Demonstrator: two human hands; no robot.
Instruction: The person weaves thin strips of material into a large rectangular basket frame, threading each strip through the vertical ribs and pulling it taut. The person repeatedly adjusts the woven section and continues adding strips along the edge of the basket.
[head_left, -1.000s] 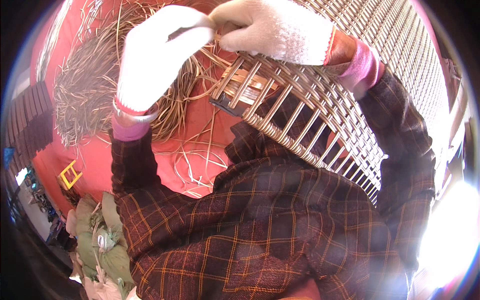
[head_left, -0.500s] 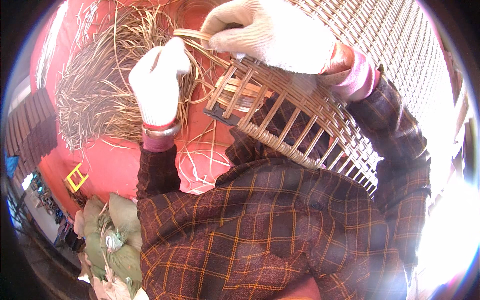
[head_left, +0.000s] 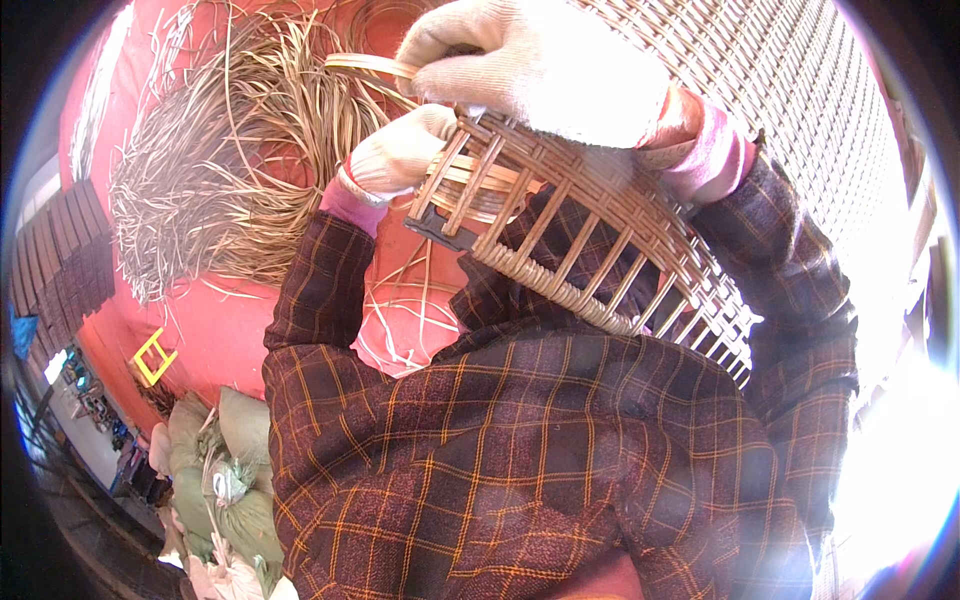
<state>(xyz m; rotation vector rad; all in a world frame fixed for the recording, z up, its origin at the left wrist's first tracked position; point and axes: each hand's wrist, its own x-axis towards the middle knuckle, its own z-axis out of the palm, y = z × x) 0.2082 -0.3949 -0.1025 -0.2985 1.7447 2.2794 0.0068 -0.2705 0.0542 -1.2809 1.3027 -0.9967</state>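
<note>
Between both hands (head_left: pixel 470 110): cane basket (head_left: pixel 590 240)

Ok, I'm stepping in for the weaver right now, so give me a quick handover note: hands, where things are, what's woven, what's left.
Left hand, gloved: tucked behind the near end of the wicker frame, gripping it.
Right hand, gloved: on top of the frame, pinching a flat cane strip that curves out to the left.
Supplies: loose cane heap on the red floor, beyond the lap; green sacks at lower left.
Done: the frame's lower rim is woven, upright ribs in place.
Left: gaps between the ribs are open; the strip's free end is not yet worked in.
</note>
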